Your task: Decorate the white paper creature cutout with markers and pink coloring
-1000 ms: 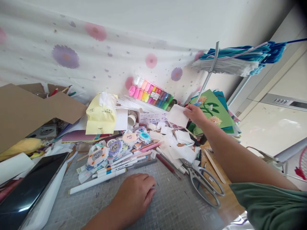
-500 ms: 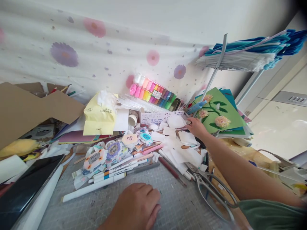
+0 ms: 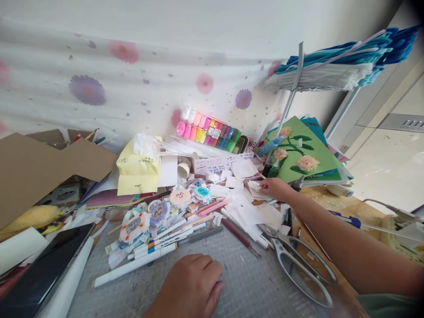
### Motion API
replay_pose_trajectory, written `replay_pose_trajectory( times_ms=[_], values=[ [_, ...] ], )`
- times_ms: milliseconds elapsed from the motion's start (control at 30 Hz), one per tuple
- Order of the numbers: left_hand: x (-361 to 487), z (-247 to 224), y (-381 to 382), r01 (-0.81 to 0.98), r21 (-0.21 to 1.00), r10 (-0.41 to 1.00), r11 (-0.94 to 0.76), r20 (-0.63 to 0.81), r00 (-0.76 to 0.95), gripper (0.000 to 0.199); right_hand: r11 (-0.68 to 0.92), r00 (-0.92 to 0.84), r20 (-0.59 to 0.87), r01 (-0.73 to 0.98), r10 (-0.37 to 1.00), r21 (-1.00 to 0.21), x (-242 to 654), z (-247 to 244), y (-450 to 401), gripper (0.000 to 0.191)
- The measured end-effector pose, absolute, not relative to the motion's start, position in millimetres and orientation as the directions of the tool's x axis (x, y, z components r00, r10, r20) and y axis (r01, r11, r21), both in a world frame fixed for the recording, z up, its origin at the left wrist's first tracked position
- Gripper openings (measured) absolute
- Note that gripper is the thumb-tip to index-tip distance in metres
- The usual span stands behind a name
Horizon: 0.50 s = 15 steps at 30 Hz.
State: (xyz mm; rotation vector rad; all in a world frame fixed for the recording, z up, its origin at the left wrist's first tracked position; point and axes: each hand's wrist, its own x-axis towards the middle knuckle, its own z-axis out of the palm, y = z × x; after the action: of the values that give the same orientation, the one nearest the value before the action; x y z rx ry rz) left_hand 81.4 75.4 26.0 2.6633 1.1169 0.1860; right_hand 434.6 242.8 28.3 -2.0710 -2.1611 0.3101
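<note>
My left hand [image 3: 195, 285] rests on the grey cutting mat [image 3: 251, 282] with its fingers curled in; nothing sticks out of it. Farther off, my right hand [image 3: 276, 189] reaches into the heap of white paper pieces, its fingertips pinched at the edge of a small white paper piece [image 3: 255, 189]. More white paper [image 3: 258, 214] lies loose just below that hand. Between the hands are large scissors [image 3: 298, 260] with grey handles and a dark red pen-like tool [image 3: 238, 234]. Markers [image 3: 172, 240] and decorated paper cutouts [image 3: 160, 213] lie beyond my left hand.
A dark-screened device [image 3: 46, 269] leans at the left, near brown cardboard [image 3: 29, 172]. At the back stand a yellow tissue pack [image 3: 137, 172] and a tray of coloured clay [image 3: 212, 132]. On the right are a green flower card [image 3: 306, 150] and bundled blue pipe cleaners [image 3: 347, 62].
My right hand has moved down and slightly right, from the back of the paper heap to the small stack of pieces. My left hand keeps its pose; the view has shifted slightly.
</note>
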Motion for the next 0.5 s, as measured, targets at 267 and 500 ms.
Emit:
replay_pose_trajectory(
  times_ms=[267,500],
  values=[
    [83,41,72,0.717,0.317,0.745,-0.621,-0.044,0.665,0.012,-0.086,0.135,0.049,0.829,0.990,-0.552,423,49,222,0.023],
    [80,37,75,0.465,0.823,0.896,-0.325,0.110,0.431,0.013,0.204,0.149,0.341,0.564,0.928,-0.800,348,85,180,0.023]
  ],
)
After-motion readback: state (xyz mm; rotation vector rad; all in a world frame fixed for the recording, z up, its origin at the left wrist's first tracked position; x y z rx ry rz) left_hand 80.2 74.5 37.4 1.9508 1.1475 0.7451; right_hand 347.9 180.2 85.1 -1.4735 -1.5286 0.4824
